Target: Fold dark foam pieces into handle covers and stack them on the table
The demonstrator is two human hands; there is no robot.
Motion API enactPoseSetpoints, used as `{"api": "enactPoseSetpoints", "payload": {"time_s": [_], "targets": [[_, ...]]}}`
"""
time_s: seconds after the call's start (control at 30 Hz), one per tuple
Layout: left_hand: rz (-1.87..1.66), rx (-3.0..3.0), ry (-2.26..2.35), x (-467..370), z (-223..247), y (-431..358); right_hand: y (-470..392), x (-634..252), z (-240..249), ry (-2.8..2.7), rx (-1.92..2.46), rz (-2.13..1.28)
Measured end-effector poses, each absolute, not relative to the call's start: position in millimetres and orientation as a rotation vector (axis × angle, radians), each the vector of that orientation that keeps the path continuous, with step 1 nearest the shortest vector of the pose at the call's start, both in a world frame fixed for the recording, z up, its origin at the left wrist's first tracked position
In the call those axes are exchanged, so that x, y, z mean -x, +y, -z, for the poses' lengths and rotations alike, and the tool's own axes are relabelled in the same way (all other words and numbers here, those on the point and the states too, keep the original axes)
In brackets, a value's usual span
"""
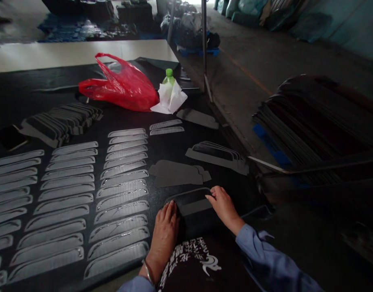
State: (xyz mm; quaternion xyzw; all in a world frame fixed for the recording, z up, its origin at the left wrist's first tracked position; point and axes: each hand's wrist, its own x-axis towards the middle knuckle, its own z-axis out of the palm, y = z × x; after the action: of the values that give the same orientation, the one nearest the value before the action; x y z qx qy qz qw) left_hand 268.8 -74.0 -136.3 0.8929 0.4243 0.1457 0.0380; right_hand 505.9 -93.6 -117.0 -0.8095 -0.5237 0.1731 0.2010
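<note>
A thin dark curved strip (192,192) arcs above a flat grey piece (196,207) at the table's near edge. My right hand (221,201) pinches the strip's right end between thumb and fingers. At the strip's left end lies my left hand (166,221), fingertips pressed down and close together; what is under them is hidden. Just beyond both hands are flat grey cut pieces (176,173). Left of my left hand, a column of grey pieces with shiny curved edges (122,219) runs away from me.
Farther back stand a red plastic bag (125,87) and a green-capped bottle (169,77) with white paper (168,99). Framed pieces (217,156) lie near the right edge. A phone (11,138) and a stack of grey pieces (61,119) are at left. Dark sheets (320,117) are piled beyond the table.
</note>
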Motion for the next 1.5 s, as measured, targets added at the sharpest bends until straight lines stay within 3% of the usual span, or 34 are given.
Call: {"api": "enactPoseSetpoints", "payload": {"time_s": [0.43,1.5], "targets": [[-0.244,-2.660,1.346,-277.8,110.9,-70.0,-84.6,-505.0,106.7,-1.411,2.418,-0.590],[-0.234,-2.619,1.407,-280.0,111.1,-69.4,-69.5,-513.2,99.8,-1.470,2.588,-0.787]]}}
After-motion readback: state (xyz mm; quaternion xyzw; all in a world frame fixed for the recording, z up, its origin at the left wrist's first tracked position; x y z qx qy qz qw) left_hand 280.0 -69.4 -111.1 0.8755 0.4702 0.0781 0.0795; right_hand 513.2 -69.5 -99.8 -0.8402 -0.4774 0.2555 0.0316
